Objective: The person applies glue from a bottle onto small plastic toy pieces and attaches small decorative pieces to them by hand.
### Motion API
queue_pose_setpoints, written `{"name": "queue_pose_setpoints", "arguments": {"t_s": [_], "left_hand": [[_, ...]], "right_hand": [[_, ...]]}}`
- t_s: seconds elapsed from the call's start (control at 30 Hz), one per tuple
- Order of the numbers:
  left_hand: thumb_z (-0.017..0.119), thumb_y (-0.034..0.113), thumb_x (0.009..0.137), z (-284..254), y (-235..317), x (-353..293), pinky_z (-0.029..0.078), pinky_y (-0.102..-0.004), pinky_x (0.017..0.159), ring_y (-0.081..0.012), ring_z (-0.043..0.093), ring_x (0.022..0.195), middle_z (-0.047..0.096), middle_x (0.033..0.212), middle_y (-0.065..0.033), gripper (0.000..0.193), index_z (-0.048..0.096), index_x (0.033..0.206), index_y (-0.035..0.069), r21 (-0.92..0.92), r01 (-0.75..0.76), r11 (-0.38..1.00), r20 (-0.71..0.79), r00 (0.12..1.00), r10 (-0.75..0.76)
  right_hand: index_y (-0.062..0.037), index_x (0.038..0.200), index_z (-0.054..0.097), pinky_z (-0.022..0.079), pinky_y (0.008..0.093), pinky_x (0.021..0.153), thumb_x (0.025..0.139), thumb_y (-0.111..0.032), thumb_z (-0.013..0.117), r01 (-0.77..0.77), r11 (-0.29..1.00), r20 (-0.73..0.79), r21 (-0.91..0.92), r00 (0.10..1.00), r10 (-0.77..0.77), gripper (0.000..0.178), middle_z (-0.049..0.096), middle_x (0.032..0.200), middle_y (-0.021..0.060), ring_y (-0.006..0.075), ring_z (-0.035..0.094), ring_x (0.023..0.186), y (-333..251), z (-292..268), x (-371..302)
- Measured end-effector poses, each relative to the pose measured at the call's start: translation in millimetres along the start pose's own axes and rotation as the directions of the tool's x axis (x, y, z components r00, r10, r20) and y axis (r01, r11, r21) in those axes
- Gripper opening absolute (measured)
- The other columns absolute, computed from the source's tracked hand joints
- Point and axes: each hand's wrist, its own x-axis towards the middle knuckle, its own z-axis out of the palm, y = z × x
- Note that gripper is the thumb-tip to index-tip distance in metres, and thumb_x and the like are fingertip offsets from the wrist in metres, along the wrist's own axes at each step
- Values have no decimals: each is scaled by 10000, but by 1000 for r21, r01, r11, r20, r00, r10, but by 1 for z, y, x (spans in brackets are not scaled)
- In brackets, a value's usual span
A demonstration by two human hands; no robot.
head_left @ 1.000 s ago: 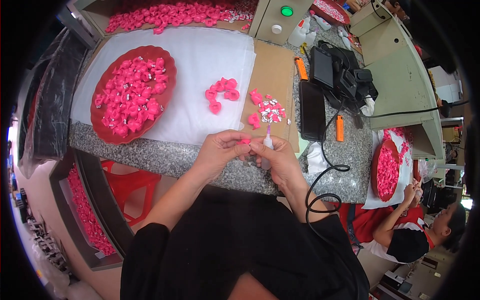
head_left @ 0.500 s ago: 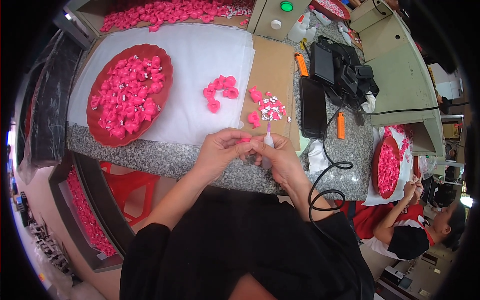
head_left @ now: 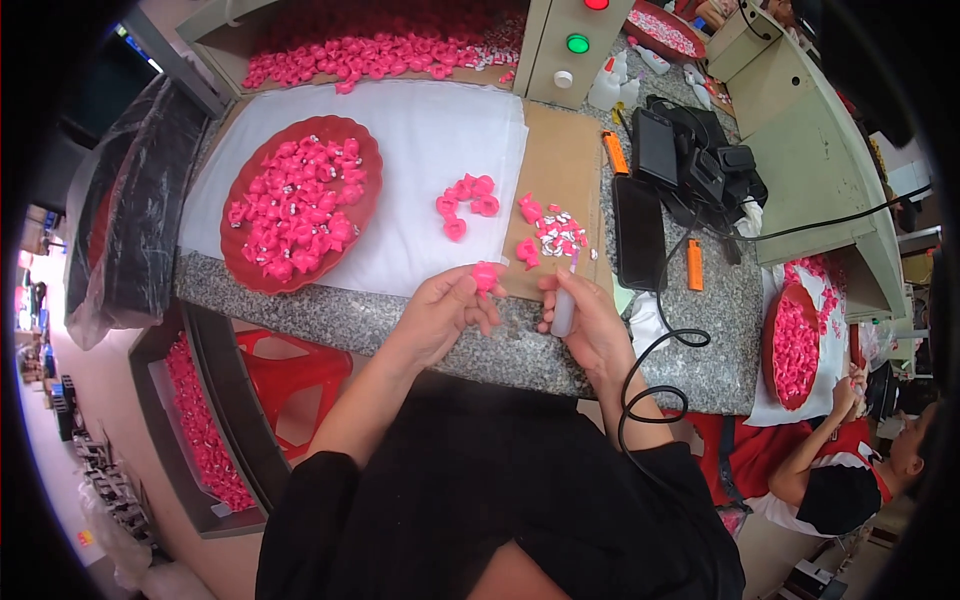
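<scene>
Between the thumb and fingertips of my left hand is a small pink plastic piece, its rounded side showing. My right hand is wrapped round a small squeeze bottle with a thin purple tip, which points away from me. The two hands are apart, above the front edge of the counter. Just beyond the bottle, a small heap of white and pink bits lies on brown cardboard, with a pink piece beside it. Several hollow pink pieces rest on the white sheet.
A red scalloped plate piled with pink pieces stands at the left. To the right are a black phone, orange lighters and a black cable. A co-worker sits at far right, near another red plate.
My hands have separated: the left holds the pink piece away from the bottle, while the right keeps the bottle. The whole view has shifted slightly, moving the counter right and down.
</scene>
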Motion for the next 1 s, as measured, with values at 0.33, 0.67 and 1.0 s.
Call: {"name": "queue_pose_setpoints", "arguments": {"t_s": [0.33,0.67,1.0], "left_hand": [[500,76,796,-29,92,-13,356,-375,803,-282,443,934,512,1043,-146,289,531,1075,9,813,349,-466,243,525,816],[523,108,700,14,9,57,387,-355,757,-230,467,842,539,947,-78,246,604,932,87,851,-314,-420,457,838,300],[639,103,726,12,2,53,418,-239,582,-114,526,648,561,748,-18,99,555,727,52,848,-250,466,147,958,247]], "right_hand": [[16,995,508,445,269,572,868,-224,439,5,997,102,80,995,-13,280,539,728,55,144,529,623,-3,-3,-2],[-45,917,478,476,284,552,873,-196,453,61,981,75,184,994,-76,160,566,783,89,172,569,644,-7,-9,0],[-18,984,485,468,258,564,879,-220,451,-12,956,148,293,988,-33,231,575,821,92,160,570,689,0,-11,13]]}}
